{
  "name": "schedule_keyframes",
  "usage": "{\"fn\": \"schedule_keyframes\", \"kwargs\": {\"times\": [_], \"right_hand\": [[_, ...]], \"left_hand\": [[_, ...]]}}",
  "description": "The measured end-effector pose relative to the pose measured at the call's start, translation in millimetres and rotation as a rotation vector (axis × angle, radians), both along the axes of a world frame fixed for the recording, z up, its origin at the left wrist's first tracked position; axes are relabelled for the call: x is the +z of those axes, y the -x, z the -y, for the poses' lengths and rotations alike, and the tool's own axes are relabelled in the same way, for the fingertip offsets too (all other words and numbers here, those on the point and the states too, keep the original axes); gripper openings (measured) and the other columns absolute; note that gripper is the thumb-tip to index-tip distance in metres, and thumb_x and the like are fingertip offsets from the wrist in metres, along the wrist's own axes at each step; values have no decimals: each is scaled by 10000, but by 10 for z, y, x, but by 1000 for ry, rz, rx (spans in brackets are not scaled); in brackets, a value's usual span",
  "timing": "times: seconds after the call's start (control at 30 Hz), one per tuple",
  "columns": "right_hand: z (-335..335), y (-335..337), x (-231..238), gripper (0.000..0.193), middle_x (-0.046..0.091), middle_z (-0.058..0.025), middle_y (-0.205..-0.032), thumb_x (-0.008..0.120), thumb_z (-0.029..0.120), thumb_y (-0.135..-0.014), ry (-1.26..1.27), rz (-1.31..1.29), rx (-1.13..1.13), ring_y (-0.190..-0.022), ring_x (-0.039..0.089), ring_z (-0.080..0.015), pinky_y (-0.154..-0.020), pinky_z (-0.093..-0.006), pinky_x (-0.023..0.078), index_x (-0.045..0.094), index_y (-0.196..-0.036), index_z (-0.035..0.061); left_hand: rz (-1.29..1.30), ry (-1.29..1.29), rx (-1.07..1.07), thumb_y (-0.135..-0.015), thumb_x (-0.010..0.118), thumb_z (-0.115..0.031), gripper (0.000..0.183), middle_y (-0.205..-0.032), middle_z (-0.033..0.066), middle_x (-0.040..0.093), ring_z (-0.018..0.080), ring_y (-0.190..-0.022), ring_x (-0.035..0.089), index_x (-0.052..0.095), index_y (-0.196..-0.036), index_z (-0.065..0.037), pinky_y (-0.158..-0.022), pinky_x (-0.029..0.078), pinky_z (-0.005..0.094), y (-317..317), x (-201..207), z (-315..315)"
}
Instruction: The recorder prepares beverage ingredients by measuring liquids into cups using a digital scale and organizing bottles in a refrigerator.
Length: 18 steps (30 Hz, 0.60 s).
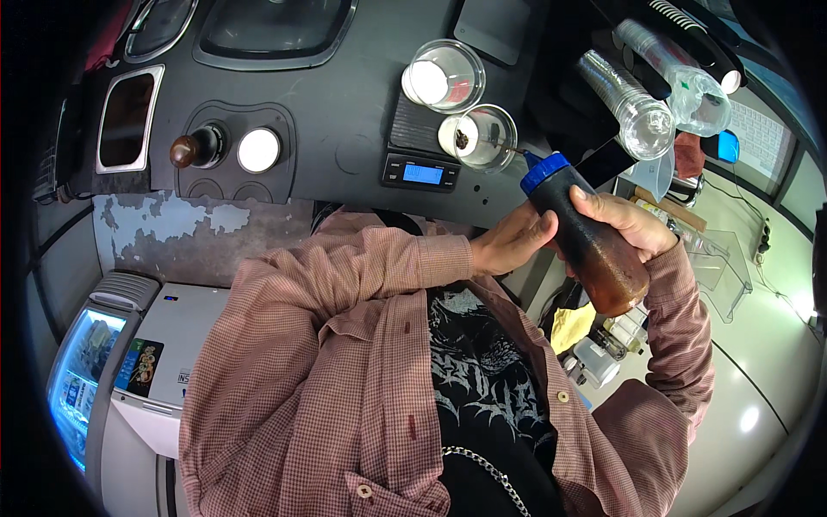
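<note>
Both my hands hold a squeeze bottle point(594, 250) with a blue cap and dark brown liquid inside. It is tilted, its nozzle pointing left at the mouth of a clear plastic cup point(495, 142). My right hand point(624, 222) wraps round the bottle's body, thumb on top. The fingers of my left hand point(515, 241) close on its near side, partly hidden behind it. A dark blob shows at the bottom of the cup, which stands at a black digital scale point(419, 174) with a lit blue display. Just behind it is a second clear cup point(461, 76).
Stacked clear cups point(633, 116) lie at the right beside a dark stand. On the left, a tamper point(196, 148) and a round white-topped item point(258, 150) rest on a dark mat point(226, 114). A metal-rimmed container point(155, 86) and a black tray point(271, 56) sit farther back.
</note>
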State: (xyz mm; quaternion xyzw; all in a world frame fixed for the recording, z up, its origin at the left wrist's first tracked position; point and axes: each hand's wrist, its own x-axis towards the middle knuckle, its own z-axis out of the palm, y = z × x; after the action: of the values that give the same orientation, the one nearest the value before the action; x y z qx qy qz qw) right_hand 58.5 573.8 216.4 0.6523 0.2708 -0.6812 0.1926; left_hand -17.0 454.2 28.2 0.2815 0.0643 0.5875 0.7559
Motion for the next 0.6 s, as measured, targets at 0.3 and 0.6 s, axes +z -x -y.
{"fn": "schedule_keyframes", "kwargs": {"times": [0.3,0.6], "right_hand": [[-8,-4,3,615,698,-132,-896,681,571,-941,5,-13,17,-685,719,-213,-608,-314,614,584,-1200,22],[-11,-28,-7,621,693,-130,-913,689,570,-936,9,-18,20,-695,719,-214,-613,-325,618,572,-1222,31]], "left_hand": [[-4,19,-8,-1004,390,-693,865,-1247,168,576,203,-1059,681,268,-1470,25,-910,573,337,-4,4,-13],[36,16,-6,-1002,389,-698,873,-1282,172,544,203,-1047,676,246,-1480,19,-910,568,334,-33,4,1]]}}
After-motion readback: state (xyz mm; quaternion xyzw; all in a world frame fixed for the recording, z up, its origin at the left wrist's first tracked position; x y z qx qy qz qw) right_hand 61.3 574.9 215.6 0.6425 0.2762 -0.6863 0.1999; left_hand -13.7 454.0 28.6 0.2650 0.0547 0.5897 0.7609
